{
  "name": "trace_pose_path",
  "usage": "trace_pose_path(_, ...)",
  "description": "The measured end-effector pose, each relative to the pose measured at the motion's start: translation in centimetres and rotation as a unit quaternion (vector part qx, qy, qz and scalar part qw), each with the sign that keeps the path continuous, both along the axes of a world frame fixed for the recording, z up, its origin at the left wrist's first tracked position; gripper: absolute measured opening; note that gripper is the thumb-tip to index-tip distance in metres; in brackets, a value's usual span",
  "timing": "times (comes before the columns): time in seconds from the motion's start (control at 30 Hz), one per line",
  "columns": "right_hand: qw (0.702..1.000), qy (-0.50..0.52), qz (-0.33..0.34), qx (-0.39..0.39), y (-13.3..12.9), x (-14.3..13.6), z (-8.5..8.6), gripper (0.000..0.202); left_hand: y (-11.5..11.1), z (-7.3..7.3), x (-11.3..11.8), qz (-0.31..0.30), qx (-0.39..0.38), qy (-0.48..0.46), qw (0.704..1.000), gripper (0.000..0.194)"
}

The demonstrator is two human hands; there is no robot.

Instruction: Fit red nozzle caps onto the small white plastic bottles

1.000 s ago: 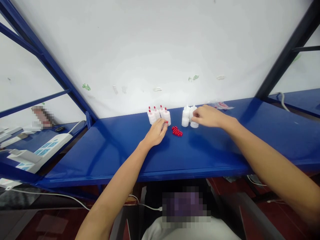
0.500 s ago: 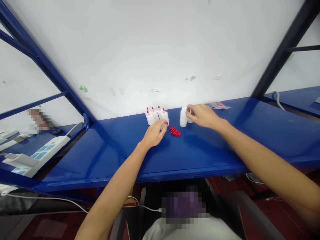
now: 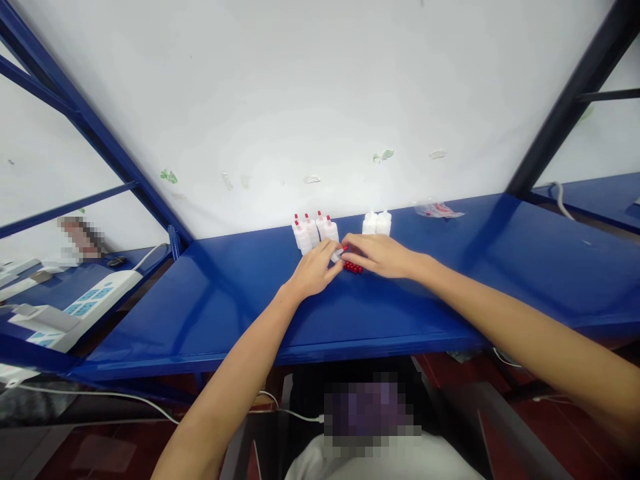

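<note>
My left hand [image 3: 313,270] is closed round a small white squeeze bottle [image 3: 336,256], tilted with its tip to the right. A red cap [image 3: 345,249] is at that tip, between the thumb and fingers of my right hand [image 3: 377,255]. Part of the bottle is hidden by my left fingers. Loose red caps [image 3: 353,267] lie in a cluster on the table just below my right hand. Behind my left hand stand several white bottles with red caps [image 3: 303,235]. Behind my right hand are white bottles with bare tips [image 3: 383,222], partly covered by the hand.
The blue table [image 3: 200,307] runs up to a white wall. A clear plastic bag with red things [image 3: 440,210] lies at the back right. Blue frame posts [image 3: 95,133] rise at the left, beside a power strip [image 3: 93,303] on a neighbouring table.
My right hand has left the uncapped bottles and come left and nearer, to the tip of the bottle in my left hand. The left hand stays almost in place, still holding its bottle.
</note>
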State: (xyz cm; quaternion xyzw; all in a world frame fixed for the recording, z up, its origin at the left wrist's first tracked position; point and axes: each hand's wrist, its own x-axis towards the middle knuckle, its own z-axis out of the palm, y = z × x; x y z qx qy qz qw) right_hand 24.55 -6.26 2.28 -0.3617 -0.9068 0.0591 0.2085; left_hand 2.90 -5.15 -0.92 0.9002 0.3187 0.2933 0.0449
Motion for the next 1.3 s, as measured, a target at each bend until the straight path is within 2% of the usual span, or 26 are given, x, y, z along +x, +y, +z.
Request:
trace_pose_path(0.23,0.999,0.036,0.039,0.009,0.1,-0.6,-0.4,0.030,-0.1,0.1,0.2,-0.011,0.021,0.025,0.999,0.023)
trace_pose_path(0.4,0.996,0.087,0.013,-0.007,0.3,0.2,0.0,0.032,0.4,0.0,-0.6,0.047,0.057,-0.001,0.997,0.027)
trace_pose_path(0.57,0.999,-0.012,-0.009,-0.048,0.5,0.9,0.2,0.020,0.8,-0.3,-1.0,0.076,0.034,-0.028,0.996,0.029)
trace_pose_path(0.77,0.992,-0.099,-0.037,-0.063,1.5,1.5,-0.6,0.019,1.0,-0.4,-0.9,0.071,0.031,-0.015,0.997,0.028)
trace_pose_path(0.97,0.989,-0.136,-0.031,-0.049,2.2,1.5,-1.5,0.019,1.2,-0.6,-0.9,0.070,0.019,-0.004,0.997,0.029)
trace_pose_path(1.3,0.990,-0.122,-0.041,-0.058,1.8,0.9,-1.4,0.017,0.9,-0.3,-0.8,0.070,-0.001,0.015,0.997,0.028)
